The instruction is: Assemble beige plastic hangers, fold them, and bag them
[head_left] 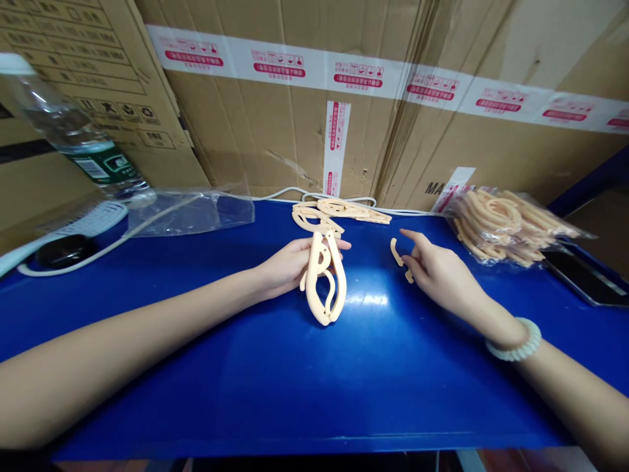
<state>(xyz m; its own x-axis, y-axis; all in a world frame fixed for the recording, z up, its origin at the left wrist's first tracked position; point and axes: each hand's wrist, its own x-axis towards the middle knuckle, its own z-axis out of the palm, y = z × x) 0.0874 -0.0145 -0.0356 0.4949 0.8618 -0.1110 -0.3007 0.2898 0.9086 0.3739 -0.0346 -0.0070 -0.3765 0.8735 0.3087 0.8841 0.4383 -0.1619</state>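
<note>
Folding plastic hangers in a cream colour are around my hands. My left hand (295,263) is closed on one folded hanger (312,298), held over the blue table with its narrow joined end towards me. To the right, my right hand (437,269) hovers low with index finger stretched out and thumb apart from it. By the thumb tip is a small curved cream piece (395,252), with a short cream bit (409,276) just below. Whether these two are joined, or whether the thumb touches them, I cannot tell. Beyond my left hand lie more hangers (354,210).
At the right, clear bags of cream hangers (506,223) are piled beside a dark phone (584,275). Large cardboard boxes (275,131) wall off the back, with a white cable (289,191) along them. A water bottle (93,151), clear plastic bag (196,213) and black mouse (66,251) stand left.
</note>
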